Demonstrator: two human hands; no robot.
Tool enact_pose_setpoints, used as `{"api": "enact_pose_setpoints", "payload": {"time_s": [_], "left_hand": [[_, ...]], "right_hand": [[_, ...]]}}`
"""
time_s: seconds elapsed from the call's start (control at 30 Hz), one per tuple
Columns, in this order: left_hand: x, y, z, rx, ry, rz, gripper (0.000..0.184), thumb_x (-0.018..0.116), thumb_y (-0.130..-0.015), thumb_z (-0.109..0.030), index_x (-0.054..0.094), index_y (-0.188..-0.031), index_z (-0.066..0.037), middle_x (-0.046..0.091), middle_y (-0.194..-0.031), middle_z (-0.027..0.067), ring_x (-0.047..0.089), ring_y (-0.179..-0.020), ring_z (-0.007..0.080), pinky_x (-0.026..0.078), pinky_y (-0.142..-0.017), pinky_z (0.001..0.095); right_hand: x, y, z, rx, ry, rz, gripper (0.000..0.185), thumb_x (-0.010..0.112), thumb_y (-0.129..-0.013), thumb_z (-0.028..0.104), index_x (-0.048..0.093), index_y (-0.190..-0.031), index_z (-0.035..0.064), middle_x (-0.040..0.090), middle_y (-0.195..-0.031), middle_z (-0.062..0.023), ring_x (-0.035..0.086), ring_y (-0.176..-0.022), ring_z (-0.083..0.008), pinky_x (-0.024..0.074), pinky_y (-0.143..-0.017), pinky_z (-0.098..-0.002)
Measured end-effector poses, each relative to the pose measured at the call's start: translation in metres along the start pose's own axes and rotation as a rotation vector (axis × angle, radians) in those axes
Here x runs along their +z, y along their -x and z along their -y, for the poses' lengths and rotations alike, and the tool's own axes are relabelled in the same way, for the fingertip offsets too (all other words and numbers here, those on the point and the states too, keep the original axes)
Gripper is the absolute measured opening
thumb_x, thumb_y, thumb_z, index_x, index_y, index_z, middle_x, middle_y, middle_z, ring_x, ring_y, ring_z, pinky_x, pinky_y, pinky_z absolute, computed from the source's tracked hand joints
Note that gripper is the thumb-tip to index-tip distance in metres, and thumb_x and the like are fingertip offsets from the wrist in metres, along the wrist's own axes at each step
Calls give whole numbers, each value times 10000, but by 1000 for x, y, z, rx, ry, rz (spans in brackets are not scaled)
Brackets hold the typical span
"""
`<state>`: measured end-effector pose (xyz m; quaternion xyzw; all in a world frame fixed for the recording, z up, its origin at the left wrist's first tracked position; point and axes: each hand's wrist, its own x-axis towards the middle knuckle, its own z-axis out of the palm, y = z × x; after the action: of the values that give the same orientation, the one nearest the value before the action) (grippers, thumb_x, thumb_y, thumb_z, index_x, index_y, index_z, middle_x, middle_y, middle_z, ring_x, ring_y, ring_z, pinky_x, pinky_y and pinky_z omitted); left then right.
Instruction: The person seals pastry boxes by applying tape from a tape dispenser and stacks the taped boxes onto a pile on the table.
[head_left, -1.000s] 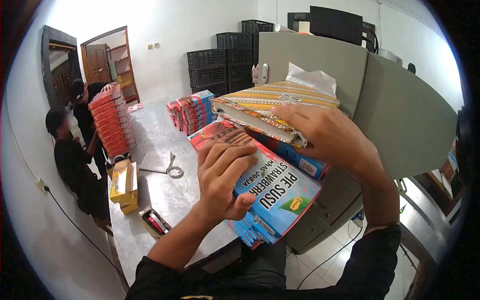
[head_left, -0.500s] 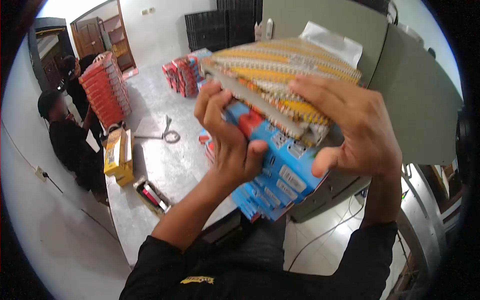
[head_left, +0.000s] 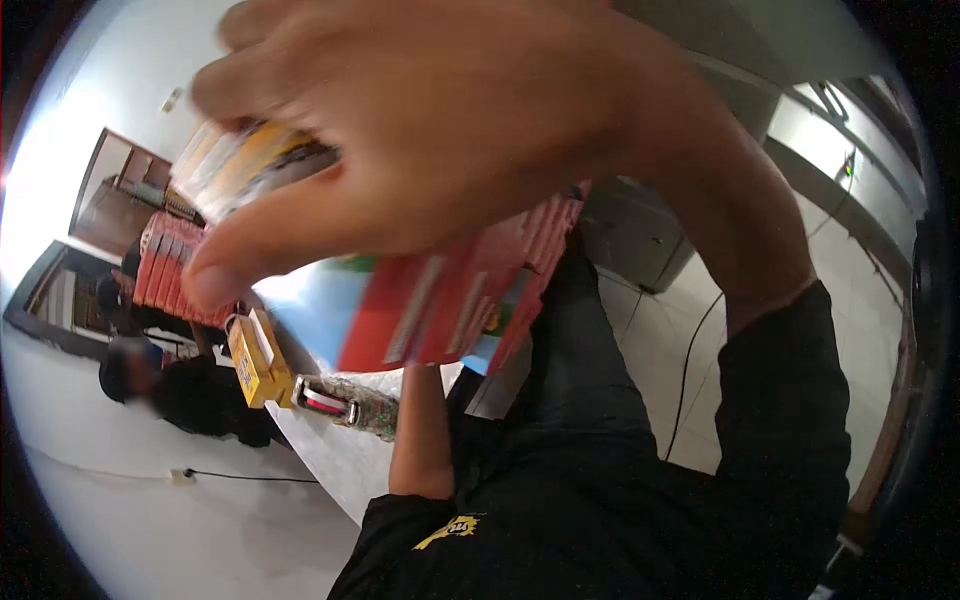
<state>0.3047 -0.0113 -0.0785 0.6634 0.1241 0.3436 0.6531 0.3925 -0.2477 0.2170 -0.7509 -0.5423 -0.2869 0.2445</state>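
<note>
Close to the camera, my right hand (head_left: 430, 130) spans the upper middle, fingers curled and thumb stretched to the left. Between its thumb and fingers shows the yellow, white and dark patterned bundle (head_left: 235, 165), partly covered and blurred. Below the hand is a stack of red and blue boxes (head_left: 430, 310), tilted, with its red sides toward the camera. My left forearm rises beneath this stack; my left hand is hidden behind the boxes, so its fingers cannot be seen.
A yellow carton (head_left: 258, 365) and a tape dispenser (head_left: 345, 405) sit on the metal table (head_left: 325, 455). Beyond them stands a tall stack of red boxes (head_left: 170, 270), with a person in a dark cap and dark clothes (head_left: 200, 395) beside it. A cable lies on the floor at right.
The view has tilted and swung. My right hand has come up close to the camera, over the bundle and boxes. My left hand has gone out of sight behind the boxes, whose red sides now show.
</note>
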Motion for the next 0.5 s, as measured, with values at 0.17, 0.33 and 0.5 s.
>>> {"api": "enact_pose_setpoints", "payload": {"time_s": [0.17,0.33,0.5], "left_hand": [[-20,30,2,-113,56,-9,808,420,-1045,-598,185,-1612,-73,350,-1590,191,506,-1363,338,523,-1021,473],[2,66,14,-206,143,16,783,431,-1047,-579,213,-1605,-75,382,-1574,184,512,-1359,334,534,-1012,476],[6,84,23,-286,226,19,757,442,-1050,-560,241,-1598,-77,414,-1558,178,517,-1355,330,545,-1002,478]], "right_hand": [[8,-1,12,-12,-76,-29,946,461,-871,834,637,-1327,24,635,-1335,-233,616,-1242,-361,492,-1036,-471],[13,10,1,-20,-94,-74,919,467,-887,814,645,-1322,24,640,-1322,-236,606,-1255,-363,489,-1039,-475],[21,9,-6,-53,-118,-125,893,473,-902,794,653,-1318,25,645,-1308,-239,597,-1269,-364,487,-1041,-478]]}}
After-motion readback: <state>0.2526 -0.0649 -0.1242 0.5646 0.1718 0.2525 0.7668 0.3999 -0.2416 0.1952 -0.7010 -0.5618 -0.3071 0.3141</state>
